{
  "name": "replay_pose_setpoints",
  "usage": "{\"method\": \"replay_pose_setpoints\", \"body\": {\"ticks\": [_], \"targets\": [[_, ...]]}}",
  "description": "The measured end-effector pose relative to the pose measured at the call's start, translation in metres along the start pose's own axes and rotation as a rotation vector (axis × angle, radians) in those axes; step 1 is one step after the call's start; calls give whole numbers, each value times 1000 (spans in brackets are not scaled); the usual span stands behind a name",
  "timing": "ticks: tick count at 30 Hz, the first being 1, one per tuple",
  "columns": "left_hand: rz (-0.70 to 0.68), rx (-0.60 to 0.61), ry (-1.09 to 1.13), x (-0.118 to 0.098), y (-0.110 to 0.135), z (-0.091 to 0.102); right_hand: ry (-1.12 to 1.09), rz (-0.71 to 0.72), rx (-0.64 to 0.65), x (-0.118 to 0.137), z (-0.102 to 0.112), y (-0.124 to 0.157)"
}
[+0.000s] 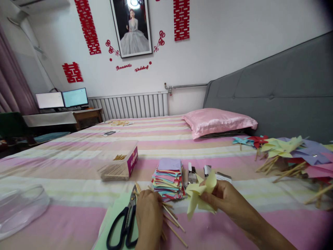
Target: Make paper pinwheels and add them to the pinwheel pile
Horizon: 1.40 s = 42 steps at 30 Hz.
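Observation:
Between the thumb and fingers of my right hand (221,196) is a pale yellow paper pinwheel (199,195), its folded blades spread out. My left hand (149,211) is curled down over thin wooden sticks (174,222), which poke out on both sides of it; its fingertips are mostly hidden. Scissors with dark handles (125,225) lie just left of that hand, on pale green paper sheets (114,208). Beyond and between my hands stands a stack of coloured paper squares (168,180), purple on top. Small boxes (191,173) with metal bits sit behind the pinwheel.
A clear plastic box (114,173) holds more sticks. At the left edge lies a transparent plastic lid or container (23,208). Finished pinwheels on sticks (299,156) are heaped at right. A pink pillow (218,121) and a phone-like dark object (109,133) rest on the striped bed.

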<state>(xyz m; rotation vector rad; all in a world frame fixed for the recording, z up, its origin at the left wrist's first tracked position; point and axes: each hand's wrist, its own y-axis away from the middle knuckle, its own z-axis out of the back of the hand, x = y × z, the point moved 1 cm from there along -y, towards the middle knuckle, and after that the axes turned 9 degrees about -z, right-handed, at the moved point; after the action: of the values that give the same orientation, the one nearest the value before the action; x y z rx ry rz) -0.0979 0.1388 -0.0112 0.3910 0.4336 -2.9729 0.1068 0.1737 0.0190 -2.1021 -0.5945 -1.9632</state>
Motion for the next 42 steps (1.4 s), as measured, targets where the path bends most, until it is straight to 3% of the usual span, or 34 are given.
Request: {"method": "replay_pose_setpoints", "body": {"ticks": [7,10,15,19,25,28,34,42], "targets": [[-108,-34,-5,-4,-4,0,-65,29,61,0,-2,3],[-165,-102,55,-8,-6,4,-80,51,84,0,-3,3],[-134,-221,459,-17,-2,12,-7,119,107,2,-2,5],[-154,-116,921,-31,2,18,237,302,109,10,-3,12],[-59,31,1273,-40,9,24,484,625,92,12,-4,13],[-55,103,1362,-40,11,26,522,690,24,9,-1,11],[-93,130,1408,-41,12,27,566,831,-43,10,1,15],[-101,136,1465,-45,12,28,572,839,-52,10,0,16]]}}
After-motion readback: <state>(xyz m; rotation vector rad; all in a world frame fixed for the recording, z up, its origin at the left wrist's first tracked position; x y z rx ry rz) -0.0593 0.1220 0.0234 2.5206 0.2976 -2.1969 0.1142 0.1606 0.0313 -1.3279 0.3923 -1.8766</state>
